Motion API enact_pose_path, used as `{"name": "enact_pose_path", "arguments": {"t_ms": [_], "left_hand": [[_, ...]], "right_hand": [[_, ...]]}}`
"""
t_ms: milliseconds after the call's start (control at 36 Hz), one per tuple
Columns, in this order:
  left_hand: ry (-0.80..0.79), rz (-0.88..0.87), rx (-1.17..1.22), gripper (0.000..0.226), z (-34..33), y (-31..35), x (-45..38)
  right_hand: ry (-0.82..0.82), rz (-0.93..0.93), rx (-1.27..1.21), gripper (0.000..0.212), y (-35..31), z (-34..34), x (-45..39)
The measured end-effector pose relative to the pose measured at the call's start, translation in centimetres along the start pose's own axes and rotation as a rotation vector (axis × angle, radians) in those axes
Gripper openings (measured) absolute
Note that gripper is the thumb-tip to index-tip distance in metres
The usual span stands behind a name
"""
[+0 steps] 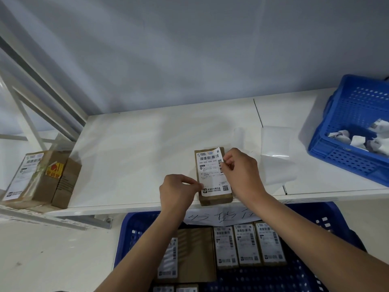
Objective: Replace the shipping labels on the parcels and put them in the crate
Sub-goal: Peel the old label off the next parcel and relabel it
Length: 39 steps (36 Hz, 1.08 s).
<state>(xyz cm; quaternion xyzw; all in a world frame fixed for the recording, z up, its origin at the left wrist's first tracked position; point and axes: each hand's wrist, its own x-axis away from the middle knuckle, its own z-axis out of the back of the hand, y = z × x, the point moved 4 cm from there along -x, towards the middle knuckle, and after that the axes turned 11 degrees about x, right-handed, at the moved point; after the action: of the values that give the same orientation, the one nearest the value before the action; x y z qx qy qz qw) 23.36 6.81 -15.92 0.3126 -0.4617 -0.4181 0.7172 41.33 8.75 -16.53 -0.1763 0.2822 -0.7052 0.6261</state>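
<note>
A small brown cardboard parcel (214, 199) lies at the front edge of the white shelf (134, 157). A white shipping label (212, 175) with barcodes and a QR code lies over its top. My left hand (177, 191) pinches the label's lower left edge. The label's upper right edge is pinched by my right hand (242, 171), and that corner lifts a little off the box. Below the shelf stands a blue crate (131, 230) holding several labelled parcels (244, 245) in rows.
Clear backing sheets (275, 150) lie on the shelf right of the parcel. A second blue crate (349, 127) at the far right holds crumpled paper scraps. Brown boxes (44, 178) with a white label stand on a lower surface at the left.
</note>
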Motion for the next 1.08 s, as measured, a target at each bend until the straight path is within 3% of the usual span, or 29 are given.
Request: {"name": "enact_pose_path", "arguments": {"t_ms": [361,583,750,917,1083], "left_hand": [[-0.016,-0.002,0.004,0.009,-0.3,-0.1,-0.2],[-0.014,-0.025,-0.107,0.012,-0.2,0.0,-0.1],[-0.132,0.109,0.120,0.041,-0.7,-0.8,-0.3],[-0.226,0.182,0.298,0.041,-1.2,-1.3,-0.1],[-0.241,0.171,0.299,0.043,-1.1,-1.4,0.0]], "right_hand": [[-0.013,-0.058,0.000,0.012,0.1,0.0,0.0],[-0.029,-0.232,-0.097,0.016,1.1,0.5,-0.1],[-0.201,-0.314,-0.117,0.023,1.6,0.5,-0.2],[-0.418,-0.293,-0.087,0.019,1.8,0.5,0.4],[-0.526,-0.308,-0.067,0.044,2.3,-0.4,1.1]]}}
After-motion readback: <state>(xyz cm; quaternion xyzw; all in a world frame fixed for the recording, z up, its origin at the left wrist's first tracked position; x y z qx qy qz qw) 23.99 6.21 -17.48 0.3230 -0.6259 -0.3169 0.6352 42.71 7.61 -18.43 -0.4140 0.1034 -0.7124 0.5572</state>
